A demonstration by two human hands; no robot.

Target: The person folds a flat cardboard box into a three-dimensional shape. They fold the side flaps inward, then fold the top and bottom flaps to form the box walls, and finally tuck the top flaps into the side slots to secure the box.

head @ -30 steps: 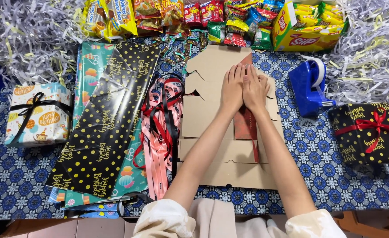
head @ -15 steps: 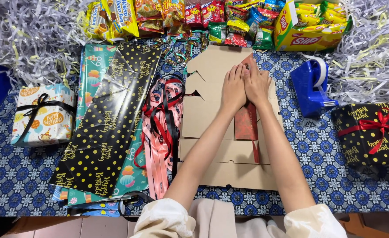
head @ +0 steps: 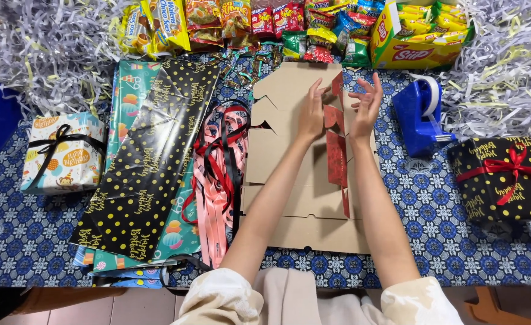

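Note:
A flat brown cardboard box blank (head: pixel 289 198) lies on the patterned blue tablecloth (head: pixel 422 204) in front of me. A red-printed flap (head: pixel 336 150) of it stands up along its middle. My left hand (head: pixel 311 113) rests on the cardboard just left of the flap, fingers touching its upper edge. My right hand (head: pixel 366 105) hovers to the right of the flap with fingers spread, holding nothing.
Pink, red and black ribbons (head: pixel 220 180) lie left of the cardboard, beside black dotted wrapping paper (head: pixel 148 162). Wrapped gifts sit at far left (head: pixel 64 153) and right (head: pixel 506 177). A blue tape dispenser (head: pixel 419 114), snack packets (head: pixel 289 24) and shredded paper (head: pixel 43 54) line the back.
Both hands were pressed flat together on the folded cardboard. They have now lifted and parted, and the red-printed flap has sprung up between them.

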